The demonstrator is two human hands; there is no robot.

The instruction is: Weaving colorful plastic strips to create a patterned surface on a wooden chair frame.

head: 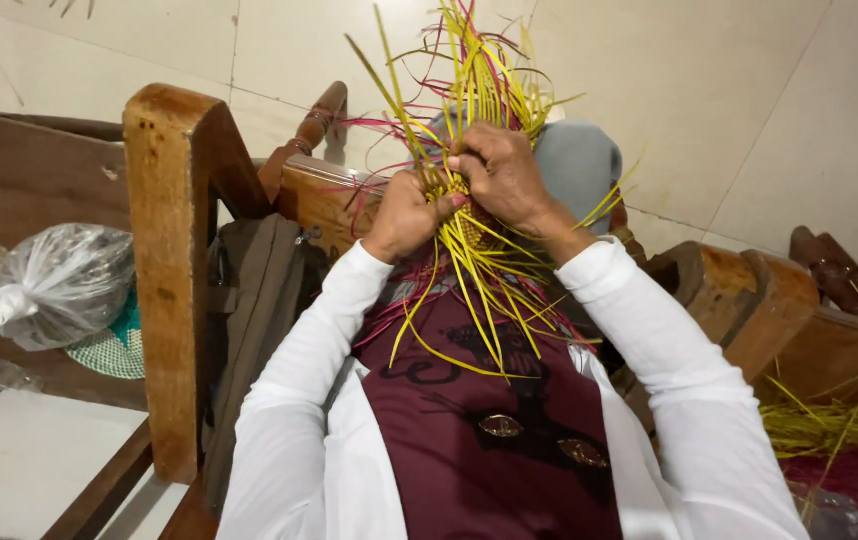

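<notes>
Both hands (454,195) pinch woven strips (474,235) between fingers (469,160).

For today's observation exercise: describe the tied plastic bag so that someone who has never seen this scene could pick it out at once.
Start at the thick upright wooden post left of the person's white sleeves. Just left of it, against the dark wooden panel, lies the plastic bag. It is clear, crinkled and knotted shut, resting on a green-and-white mesh item, unlike the yellow strips in the hands.

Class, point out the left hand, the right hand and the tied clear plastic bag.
left hand (404,215), head view, on its knuckles.
right hand (502,175), head view, on its back.
tied clear plastic bag (59,285), head view, on its bulging side.
</notes>
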